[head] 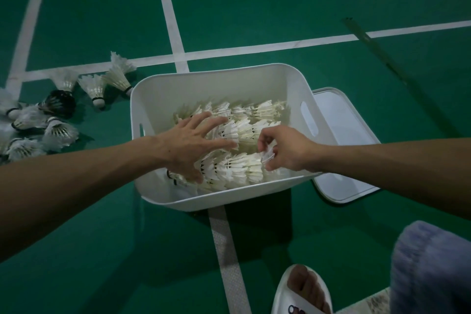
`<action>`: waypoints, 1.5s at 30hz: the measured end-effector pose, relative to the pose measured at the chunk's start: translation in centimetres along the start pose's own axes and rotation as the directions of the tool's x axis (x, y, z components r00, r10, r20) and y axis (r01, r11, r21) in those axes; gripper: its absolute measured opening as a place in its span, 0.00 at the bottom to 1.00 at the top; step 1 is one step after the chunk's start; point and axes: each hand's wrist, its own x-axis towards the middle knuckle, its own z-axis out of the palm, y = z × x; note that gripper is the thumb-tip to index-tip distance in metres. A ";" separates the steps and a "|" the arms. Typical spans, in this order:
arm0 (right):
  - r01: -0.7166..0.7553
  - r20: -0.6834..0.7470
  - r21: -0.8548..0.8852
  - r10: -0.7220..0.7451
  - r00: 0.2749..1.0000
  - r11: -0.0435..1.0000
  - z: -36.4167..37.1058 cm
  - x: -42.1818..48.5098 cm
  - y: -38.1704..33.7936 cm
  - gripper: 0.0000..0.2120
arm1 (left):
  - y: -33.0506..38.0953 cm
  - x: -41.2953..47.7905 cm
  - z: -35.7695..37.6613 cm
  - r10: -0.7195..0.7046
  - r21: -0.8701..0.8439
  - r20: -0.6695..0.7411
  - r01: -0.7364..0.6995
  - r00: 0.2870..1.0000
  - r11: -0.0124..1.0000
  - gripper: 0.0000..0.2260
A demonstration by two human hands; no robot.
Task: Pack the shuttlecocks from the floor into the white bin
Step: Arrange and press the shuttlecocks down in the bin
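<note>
- Seen from above: one white bin [224, 202] stands on a green court floor, and two bare hands reach into it.
- The left hand [188, 140] is spread wide with straight fingers, lying flat on the packed shuttlecocks [242, 130] inside the bin.
- The right hand [285, 148] is narrowed to a pinch, its fingertips holding the end shuttlecock [268, 157] at the right end of the nearest row.
- Risk: the feathers look brittle. A hard press from the left palm, or forcing the pinched one into its row, would likely bend or snap them.
- Risk: if the pinched one goes in crooked, the nested row may buckle and spill over the row beside it.
- Risk: the left forearm passes near the loose shuttlecocks [58, 132] on the floor left of the bin, and a careless sweep could scatter them.
- Count: three rows lie in the bin. The number in each row cannot be told.
- Count: roughly ten remain on the floor, some cut off by the picture's left edge. One is a black shuttlecock [60, 103] and the rest are white.
- Count: one white lid [339, 115] lies flat just beside the bin's right wall.
- Count: one foot in a white sandal [283, 296] shows at the bottom.
</note>
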 end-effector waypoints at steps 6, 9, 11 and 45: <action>0.065 -0.017 -0.149 -0.068 0.998 0.987 -2.1 -0.4 -0.1 0.21 | 0.2 -0.2 -0.3 -0.014 -0.019 -0.015 0.014 1.000 1.000 0.47; 0.021 -0.082 -0.108 -0.030 0.996 0.994 -3.4 -0.6 0.0 0.21 | 0.1 -0.1 -0.1 -0.021 -0.028 -0.026 0.021 0.999 0.999 0.47; 0.007 -0.109 -0.078 -0.015 0.994 0.997 -3.9 -0.8 0.0 0.22 | 0.1 0.0 0.0 -0.027 -0.041 -0.024 0.026 0.999 0.999 0.47; -0.175 -0.036 0.285 0.193 0.980 0.942 -1.9 0.4 0.1 0.29 | 1.1 0.3 -0.9 0.273 0.245 -0.147 -0.232 0.951 0.941 0.46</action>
